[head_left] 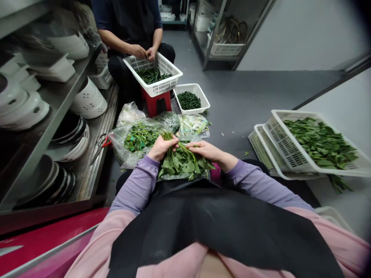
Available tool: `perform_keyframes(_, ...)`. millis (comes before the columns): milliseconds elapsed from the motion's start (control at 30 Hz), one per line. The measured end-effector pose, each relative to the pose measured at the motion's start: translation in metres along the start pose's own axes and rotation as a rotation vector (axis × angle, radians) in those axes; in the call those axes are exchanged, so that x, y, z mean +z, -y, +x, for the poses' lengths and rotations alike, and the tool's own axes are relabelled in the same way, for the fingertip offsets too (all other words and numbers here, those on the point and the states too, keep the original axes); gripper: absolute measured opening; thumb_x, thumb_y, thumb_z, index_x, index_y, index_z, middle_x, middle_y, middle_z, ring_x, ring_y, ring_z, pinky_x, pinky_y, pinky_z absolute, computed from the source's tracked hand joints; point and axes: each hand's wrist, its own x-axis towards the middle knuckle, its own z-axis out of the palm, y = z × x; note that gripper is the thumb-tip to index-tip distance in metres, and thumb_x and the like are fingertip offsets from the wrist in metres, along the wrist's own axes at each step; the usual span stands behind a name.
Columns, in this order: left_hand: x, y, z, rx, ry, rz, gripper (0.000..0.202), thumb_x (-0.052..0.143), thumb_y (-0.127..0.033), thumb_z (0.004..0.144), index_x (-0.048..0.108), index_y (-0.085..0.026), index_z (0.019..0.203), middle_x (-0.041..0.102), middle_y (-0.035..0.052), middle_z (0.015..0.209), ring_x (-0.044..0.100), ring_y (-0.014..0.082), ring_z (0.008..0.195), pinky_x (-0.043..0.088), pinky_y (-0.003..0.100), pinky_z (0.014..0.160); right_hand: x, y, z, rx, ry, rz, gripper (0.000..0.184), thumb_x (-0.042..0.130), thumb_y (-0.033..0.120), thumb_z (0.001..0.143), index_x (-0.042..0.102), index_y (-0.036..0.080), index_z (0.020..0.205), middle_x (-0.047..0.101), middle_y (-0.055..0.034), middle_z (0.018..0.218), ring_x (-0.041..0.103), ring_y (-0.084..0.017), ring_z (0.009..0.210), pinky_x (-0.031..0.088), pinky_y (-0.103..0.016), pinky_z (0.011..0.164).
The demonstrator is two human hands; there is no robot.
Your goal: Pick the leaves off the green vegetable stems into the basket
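Note:
Leafy greens lie in a heap just in front of my apron, their leaves toward me. My left hand is closed round a bunch of their green stems, whose cut ends stick up past the thumb. On the right side of the same bunch, my right hand has its fingers at a stem; they look bent together on it, partly hidden by the hand's back. Beyond my left hand sits an open plastic bag of more leafy stems.
Across from me a person handles green peppers over a white basket on a red stool. Another pepper basket stands beside it. Stacked baskets with leaves are at right; red-handled scissors and a dish shelf at left.

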Motion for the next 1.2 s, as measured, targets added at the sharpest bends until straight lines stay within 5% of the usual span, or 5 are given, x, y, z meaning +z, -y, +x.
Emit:
perform_keyframes(100,0.000,0.001,0.001,-0.029,-0.073,-0.001,0.027,0.071,-0.033,0.062,0.056,-0.012,0.067,0.059,0.0013,0.054,0.049,0.0082,0.042,0.038,0.022,0.045,0.011,-0.001,-0.005,-0.182,-0.271,-0.204,0.028,0.049,0.034,0.082,0.068,0.018,0.097,0.065,-0.0069,0.098,0.057,-0.017,0.093,0.041,-0.031,0.086)
perform_keyframes(400,0.005,0.007,0.001,-0.044,-0.202,-0.047,0.027,0.073,-0.031,0.061,0.057,-0.012,0.071,0.059,0.0008,0.053,0.050,0.0092,0.043,0.040,0.022,0.045,0.031,-0.004,-0.007,-0.130,-0.300,-0.505,0.022,0.048,0.028,0.080,0.060,0.018,0.095,0.064,-0.0074,0.089,0.057,-0.017,0.080,0.041,-0.028,0.074)
perform_keyframes(733,0.007,-0.005,-0.006,0.096,-0.132,0.145,0.025,0.068,-0.036,0.067,0.058,-0.013,0.069,0.061,0.0021,0.056,0.051,0.0108,0.046,0.042,0.025,0.051,0.024,-0.007,-0.003,0.030,-0.124,-0.022,0.021,0.038,0.031,0.077,0.044,0.018,0.061,0.039,0.0033,0.056,0.034,-0.009,0.053,0.030,-0.023,0.053)
perform_keyframes(1000,0.026,0.002,-0.025,0.297,-0.324,0.381,0.018,0.068,-0.033,0.067,0.059,-0.018,0.064,0.058,0.0008,0.061,0.051,0.0113,0.059,0.039,0.022,0.061,0.040,-0.017,0.031,0.163,-0.496,0.127,0.020,0.034,0.028,0.074,0.032,0.021,0.056,0.038,0.0011,0.054,0.034,-0.012,0.054,0.032,-0.025,0.052)
perform_keyframes(1200,-0.020,-0.004,-0.007,0.271,-0.637,0.208,0.018,0.064,-0.031,0.069,0.054,-0.017,0.065,0.055,-0.0006,0.055,0.050,0.0103,0.050,0.042,0.023,0.054,0.040,-0.029,0.023,-0.257,-0.276,-0.499,0.013,0.046,0.025,0.069,0.041,0.020,0.057,0.048,-0.0038,0.064,0.043,-0.016,0.068,0.034,-0.028,0.066)
